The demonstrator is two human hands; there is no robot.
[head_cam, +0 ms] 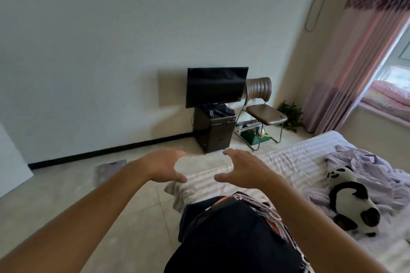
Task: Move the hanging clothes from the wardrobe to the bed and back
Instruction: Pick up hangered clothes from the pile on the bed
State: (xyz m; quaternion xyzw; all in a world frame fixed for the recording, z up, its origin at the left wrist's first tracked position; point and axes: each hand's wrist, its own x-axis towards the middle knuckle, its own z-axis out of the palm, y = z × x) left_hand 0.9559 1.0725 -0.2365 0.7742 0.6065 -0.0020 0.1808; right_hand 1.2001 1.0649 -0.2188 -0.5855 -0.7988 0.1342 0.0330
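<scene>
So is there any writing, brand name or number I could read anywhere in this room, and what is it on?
None can be read.
The television has a small mark on its lower bezel, too small and blurred to read.
The floor scale shows a small display, blurred, with no legible digits.
The dark clothes on the bed show no readable print.

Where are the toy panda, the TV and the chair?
Panda (pixel 352 203), head view, on its white belly.
TV (pixel 216 86), head view, middle of the dark screen.
Chair (pixel 265 114), head view, on the brown seat.
</scene>
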